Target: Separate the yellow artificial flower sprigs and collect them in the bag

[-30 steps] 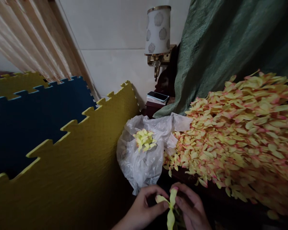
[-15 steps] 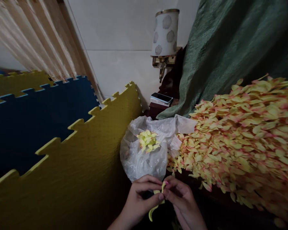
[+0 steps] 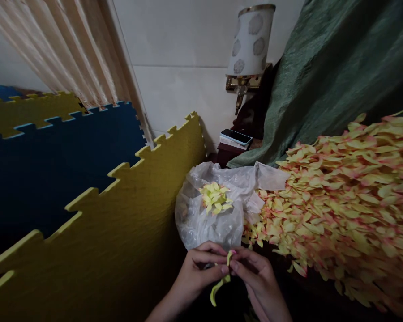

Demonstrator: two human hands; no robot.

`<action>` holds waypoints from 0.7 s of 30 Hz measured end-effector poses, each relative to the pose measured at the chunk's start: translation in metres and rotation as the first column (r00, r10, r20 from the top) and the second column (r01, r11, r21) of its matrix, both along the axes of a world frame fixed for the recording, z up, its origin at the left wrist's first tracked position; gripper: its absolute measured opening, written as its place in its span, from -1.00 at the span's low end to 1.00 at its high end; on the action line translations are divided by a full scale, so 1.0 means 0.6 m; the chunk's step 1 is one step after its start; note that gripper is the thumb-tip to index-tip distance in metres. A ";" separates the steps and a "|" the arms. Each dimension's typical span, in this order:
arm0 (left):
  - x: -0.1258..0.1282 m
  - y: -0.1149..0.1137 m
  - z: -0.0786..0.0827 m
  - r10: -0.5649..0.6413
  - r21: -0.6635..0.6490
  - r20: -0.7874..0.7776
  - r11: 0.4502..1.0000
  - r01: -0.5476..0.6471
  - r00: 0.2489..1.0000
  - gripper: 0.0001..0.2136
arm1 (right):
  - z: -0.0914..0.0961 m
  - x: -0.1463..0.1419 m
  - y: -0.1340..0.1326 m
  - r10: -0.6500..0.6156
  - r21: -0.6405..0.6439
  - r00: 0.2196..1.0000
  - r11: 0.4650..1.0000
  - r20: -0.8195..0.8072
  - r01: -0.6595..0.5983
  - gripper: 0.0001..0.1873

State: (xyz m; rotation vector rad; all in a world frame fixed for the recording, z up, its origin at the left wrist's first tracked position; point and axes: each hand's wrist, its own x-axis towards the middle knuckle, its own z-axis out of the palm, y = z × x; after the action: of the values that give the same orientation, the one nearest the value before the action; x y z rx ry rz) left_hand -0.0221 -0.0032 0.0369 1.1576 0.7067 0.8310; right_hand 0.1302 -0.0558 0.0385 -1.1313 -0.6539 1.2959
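Low in the middle of the view, my left hand (image 3: 196, 273) and my right hand (image 3: 255, 277) meet fingertip to fingertip, both pinched on a small yellow artificial flower piece (image 3: 220, 281) whose petal hangs down between them. Just above the hands sits a clear plastic bag (image 3: 204, 219) with a clump of yellow petals (image 3: 216, 197) on top. To the right spreads a big heap of yellow-pink artificial flowers (image 3: 349, 188).
Yellow foam puzzle mats (image 3: 97, 241) and a blue mat (image 3: 47, 156) lean at the left. A phone (image 3: 237, 136) lies on a small dark stand under a wall lamp (image 3: 251, 42). Green cloth (image 3: 322, 67) hangs at the right, a beige curtain (image 3: 60, 49) at upper left.
My hands closed in on the flower piece, and its petals folded from spread out to pinched between the fingertips. The view shifted, sliding everything slightly rightward.
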 end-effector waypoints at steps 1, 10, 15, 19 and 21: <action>0.000 0.001 0.000 0.000 -0.022 0.011 1.000 0.001 1.000 -0.84 | 0.001 0.000 0.001 -0.003 0.010 1.000 1.000 0.017 0.003 -0.83; 0.001 0.009 -0.003 0.024 -0.137 0.048 0.990 -0.018 0.999 -0.84 | -0.004 -0.002 0.010 -0.011 0.012 0.994 1.000 0.111 0.010 -0.84; 0.005 0.012 -0.002 0.032 -0.181 0.078 0.983 -0.018 0.996 -0.83 | -0.008 -0.001 0.015 -0.005 0.024 0.993 1.000 0.122 0.002 -0.87; 0.005 0.015 0.001 0.050 -0.231 0.073 0.973 -0.032 0.996 -0.85 | -0.008 -0.002 0.020 0.013 0.026 0.993 1.000 0.120 -0.016 -0.88; 0.005 0.016 0.004 0.052 -0.272 0.079 0.962 -0.028 0.996 -0.86 | -0.010 -0.004 0.020 0.010 0.028 0.993 1.000 0.120 -0.013 -0.88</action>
State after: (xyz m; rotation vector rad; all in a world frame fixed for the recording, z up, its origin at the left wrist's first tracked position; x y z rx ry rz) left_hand -0.0194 0.0064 0.0391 0.8600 0.7498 0.7854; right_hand 0.1280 -0.0436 0.0328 -1.1899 -0.7665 1.2313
